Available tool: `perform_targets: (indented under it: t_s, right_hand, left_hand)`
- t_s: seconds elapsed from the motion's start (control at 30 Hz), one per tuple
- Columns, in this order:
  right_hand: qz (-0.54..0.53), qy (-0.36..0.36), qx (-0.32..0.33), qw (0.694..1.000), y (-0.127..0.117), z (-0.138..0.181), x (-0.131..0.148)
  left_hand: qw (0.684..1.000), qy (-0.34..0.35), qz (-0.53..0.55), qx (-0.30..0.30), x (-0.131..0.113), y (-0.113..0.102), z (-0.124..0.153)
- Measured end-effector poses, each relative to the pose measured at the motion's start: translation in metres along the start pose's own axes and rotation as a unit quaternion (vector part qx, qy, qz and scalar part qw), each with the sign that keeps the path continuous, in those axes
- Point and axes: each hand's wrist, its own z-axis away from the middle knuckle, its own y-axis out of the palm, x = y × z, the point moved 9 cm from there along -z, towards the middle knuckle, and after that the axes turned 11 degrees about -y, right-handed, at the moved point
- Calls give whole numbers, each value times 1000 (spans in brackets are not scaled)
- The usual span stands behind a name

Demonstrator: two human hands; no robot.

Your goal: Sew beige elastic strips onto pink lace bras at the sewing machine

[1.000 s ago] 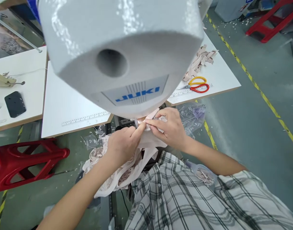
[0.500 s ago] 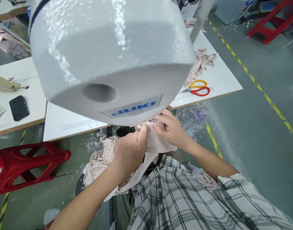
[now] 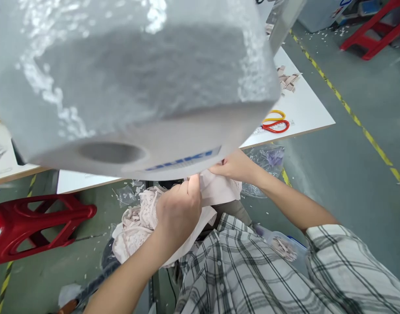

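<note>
The big grey head of a sewing machine (image 3: 131,78) fills the upper left and hides the needle area. Just under its lower edge, my left hand (image 3: 177,209) is closed, pinching a pale pink lace fabric piece (image 3: 216,189). My right hand (image 3: 234,166) grips the same fabric from the right; its fingertips are partly hidden by the machine. More of the lace fabric (image 3: 136,224) hangs bunched over my lap, beside my plaid shirt (image 3: 252,270).
A white table (image 3: 309,111) at the right carries red and yellow scissors (image 3: 274,123) and beige strips (image 3: 286,80). A clear plastic bag (image 3: 265,159) hangs below it. A red stool (image 3: 36,226) lies at the left; yellow floor tape (image 3: 357,117) runs at the right.
The view has dropped closer to the machine head, which now covers more of the picture. Both hands have slid further under it with the fabric, and the fingertips have become hidden.
</note>
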Motion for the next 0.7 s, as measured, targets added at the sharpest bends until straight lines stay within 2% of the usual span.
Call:
perform_targets:
  t_s: [0.33, 0.53, 0.7]
  right_hand:
    - [13, -6, -3, 1000, -3, 1, 0]
    - [15, -22, -11, 1000, -4, 4, -1]
    - [17, -29, -7, 999, 2, 4, 2]
  left_hand:
    - [1000, -2, -17, -8, -4, 0, -1]
    - [998, -1, -8, 55, -1, 9, 2]
    - [998, -36, -19, 49, 9, 9, 4]
